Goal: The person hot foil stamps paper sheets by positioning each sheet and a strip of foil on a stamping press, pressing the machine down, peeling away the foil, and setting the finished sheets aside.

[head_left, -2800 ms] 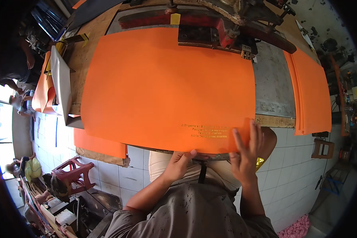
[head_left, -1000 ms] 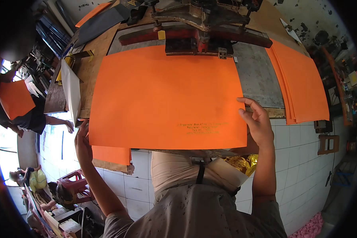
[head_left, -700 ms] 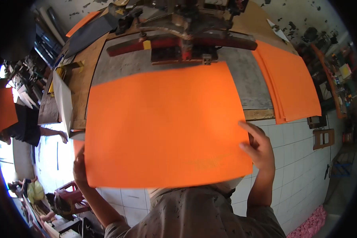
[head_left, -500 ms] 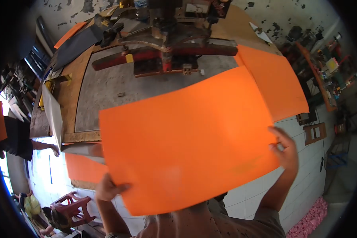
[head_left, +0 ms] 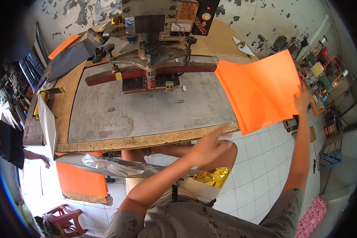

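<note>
At the table's right side, orange sheets (head_left: 261,91) lie over the edge, the upper one bent up toward its right corner. My right hand (head_left: 302,99) grips that sheet's right edge. Over the front edge of the table, my left hand (head_left: 212,147) is in the air with its fingers apart and nothing in it. Behind the hands stands the press (head_left: 150,71), its red bar above the grey plate (head_left: 146,111). Grey film and gold foil (head_left: 216,177) lie across the lap, partly behind my left forearm.
Dark sheets (head_left: 69,59) and an orange piece lie at the back left. More orange sheets (head_left: 81,178) are below the table's front left. A red stool (head_left: 65,220) stands lower left. Another person's arm (head_left: 35,154) shows at the far left.
The large orange sheet has moved from in front of me to the right side of the table. My left hand has let go of it and moved right. The view has shifted.
</note>
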### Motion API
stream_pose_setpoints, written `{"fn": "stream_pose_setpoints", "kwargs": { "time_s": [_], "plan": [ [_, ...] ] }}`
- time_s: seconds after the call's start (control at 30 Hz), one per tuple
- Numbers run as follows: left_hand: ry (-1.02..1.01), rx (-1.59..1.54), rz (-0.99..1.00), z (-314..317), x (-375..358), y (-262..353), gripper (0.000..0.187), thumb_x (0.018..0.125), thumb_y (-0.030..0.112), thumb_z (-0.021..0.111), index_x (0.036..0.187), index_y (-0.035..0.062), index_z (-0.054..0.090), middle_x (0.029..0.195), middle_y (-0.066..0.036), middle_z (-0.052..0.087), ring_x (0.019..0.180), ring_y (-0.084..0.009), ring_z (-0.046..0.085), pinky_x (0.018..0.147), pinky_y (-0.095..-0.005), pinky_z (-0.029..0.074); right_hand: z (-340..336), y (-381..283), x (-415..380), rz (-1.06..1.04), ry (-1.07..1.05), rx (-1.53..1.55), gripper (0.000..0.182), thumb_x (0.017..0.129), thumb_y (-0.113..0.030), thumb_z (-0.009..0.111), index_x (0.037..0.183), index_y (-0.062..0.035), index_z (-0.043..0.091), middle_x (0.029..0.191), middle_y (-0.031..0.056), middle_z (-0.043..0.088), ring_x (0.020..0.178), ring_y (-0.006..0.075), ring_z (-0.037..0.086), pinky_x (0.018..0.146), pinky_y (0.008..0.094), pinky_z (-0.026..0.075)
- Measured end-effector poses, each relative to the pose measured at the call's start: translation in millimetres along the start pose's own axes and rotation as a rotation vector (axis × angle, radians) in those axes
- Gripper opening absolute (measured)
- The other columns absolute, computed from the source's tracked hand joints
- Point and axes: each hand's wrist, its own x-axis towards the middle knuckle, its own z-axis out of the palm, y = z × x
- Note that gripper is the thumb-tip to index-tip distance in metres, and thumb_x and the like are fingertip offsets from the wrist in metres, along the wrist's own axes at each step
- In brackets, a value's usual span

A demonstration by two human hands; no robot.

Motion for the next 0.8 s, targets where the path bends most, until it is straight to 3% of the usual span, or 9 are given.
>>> {"fn": "stream_pose_setpoints", "kwargs": {
  "time_s": [0.07,0.1,0.2,0.23,0.37,0.43,0.57,0.67,0.8],
  "plan": [
    [-0.212,-0.138,-0.122,-24.0,-57.5,17.1,0.055,0.106,0.026,0.060,0.152,0.0008,0.045,0.122,-0.013,0.069,0.101,-0.0189,0.067,0.089,-0.0294,0.053,49.0,-47.9,-22.8,-0.055,-0.074,0.216,0.065,0.097,-0.032,0.069,0.155,-0.0141,0.046,0.160,0.0203,0.040,0.148,0.0394,0.036,0.118,0.0533,0.034],
    [-0.359,0.064,-0.347,-46.4,-91.7,32.6,0.049,0.106,0.029,0.058,0.148,0.0038,0.052,0.113,-0.010,0.071,0.097,-0.0172,0.067,0.083,-0.0294,0.054,66.2,-73.7,-45.4,-0.137,-0.109,0.283,0.064,0.099,-0.038,0.066,0.155,-0.0135,0.046,0.163,0.0197,0.037,0.150,0.0400,0.033,0.119,0.0526,0.032],
    [-0.393,-0.351,-0.569,-99.5,-223.5,-2.7,0.039,0.108,0.030,0.055,0.138,0.0054,0.061,0.111,-0.008,0.076,0.081,-0.0132,0.072,0.071,-0.0270,0.057,70.8,-129.9,-92.3,-0.117,-0.258,0.391,0.065,0.101,-0.047,0.061,0.154,-0.0113,0.048,0.163,0.0203,0.037,0.152,0.0398,0.032,0.122,0.0485,0.028],
    [-0.388,-0.059,-0.573,-119.6,-258.1,-1.7,0.033,0.107,0.027,0.056,0.126,0.0028,0.069,0.103,-0.010,0.077,0.073,-0.0134,0.071,0.064,-0.0262,0.056,76.7,-132.4,-98.3,-0.098,-0.239,0.465,0.065,0.101,-0.047,0.061,0.153,-0.0108,0.048,0.163,0.0205,0.037,0.152,0.0395,0.031,0.123,0.0479,0.028],
    [0.445,-0.049,-1.255,-167.4,-423.0,-47.9,0.021,0.099,0.020,0.066,0.104,0.0016,0.074,0.090,-0.008,0.076,0.068,-0.0154,0.068,0.061,-0.0284,0.054,62.0,-140.0,-105.3,-0.057,-0.281,0.582,0.066,0.100,-0.046,0.062,0.153,-0.0089,0.048,0.163,0.0211,0.037,0.153,0.0376,0.031,0.124,0.0477,0.027],
    [0.846,0.298,-0.909,-194.5,-515.3,-126.5,0.023,0.095,0.020,0.069,0.105,0.0003,0.071,0.084,-0.009,0.074,0.069,-0.0223,0.068,0.062,-0.0342,0.054,49.0,-147.4,-107.4,-0.023,-0.315,0.604,0.065,0.100,-0.044,0.063,0.153,-0.0086,0.049,0.162,0.0214,0.038,0.153,0.0367,0.032,0.124,0.0469,0.027],
    [1.105,1.286,-0.882,-231.9,-519.0,-175.9,0.056,0.092,0.031,0.072,0.135,-0.0001,0.054,0.133,-0.022,0.059,0.121,-0.0404,0.056,0.097,-0.0514,0.050,42.1,-141.4,-110.0,-0.029,-0.388,0.653,0.064,0.100,-0.043,0.064,0.152,-0.0092,0.049,0.163,0.0208,0.037,0.153,0.0365,0.030,0.125,0.0478,0.024],
    [1.195,1.372,-1.008,-252.7,-516.6,-225.0,0.068,0.089,0.035,0.075,0.141,-0.0006,0.048,0.146,-0.022,0.046,0.133,-0.0423,0.045,0.107,-0.0512,0.045,36.1,-145.8,-118.7,-0.008,-0.328,0.499,0.064,0.100,-0.041,0.063,0.153,-0.0094,0.047,0.163,0.0205,0.036,0.154,0.0368,0.029,0.126,0.0509,0.020],
    [1.144,1.229,-1.066,-246.8,-518.8,-250.2,0.072,0.083,0.034,0.080,0.138,-0.0018,0.049,0.142,-0.023,0.048,0.132,-0.0425,0.046,0.107,-0.0503,0.046,-8.8,-192.7,-161.0,-0.050,-0.108,0.453,0.061,0.103,-0.038,0.060,0.154,-0.0077,0.044,0.162,0.0199,0.038,0.154,0.0372,0.028,0.126,0.0549,0.017]
  ]
}}
